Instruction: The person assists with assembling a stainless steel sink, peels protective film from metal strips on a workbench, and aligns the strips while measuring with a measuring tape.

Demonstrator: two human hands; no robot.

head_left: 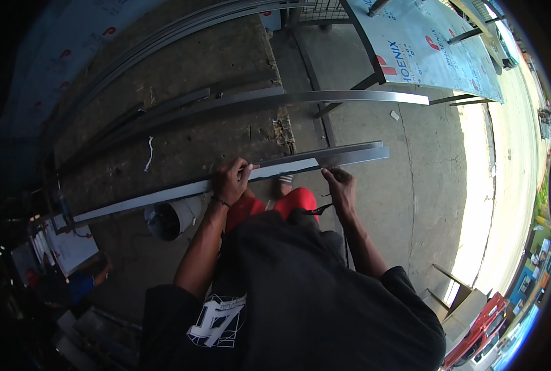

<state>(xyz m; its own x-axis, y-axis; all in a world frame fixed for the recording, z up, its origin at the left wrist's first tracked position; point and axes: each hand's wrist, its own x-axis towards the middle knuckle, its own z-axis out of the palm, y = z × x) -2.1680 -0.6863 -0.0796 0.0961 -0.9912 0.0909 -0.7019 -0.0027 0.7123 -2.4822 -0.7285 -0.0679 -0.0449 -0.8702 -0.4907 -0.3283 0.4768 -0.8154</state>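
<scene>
A long white strip runs along the near edge of the worn workbench, over a grey metal profile whose end juts past the bench to the right. My left hand is on the strip near its middle, thumb and fingers pressed together at its edge; whatever they pinch is too small to make out. Just beyond the strip's right end, my right hand is closed at the tip of a thin dark strip that lies along the white one.
Another long metal profile crosses the workbench and overhangs its right edge. A bucket stands below the near edge. Film-covered sheets lie on a stand at upper right. Another person's arm shows at lower left.
</scene>
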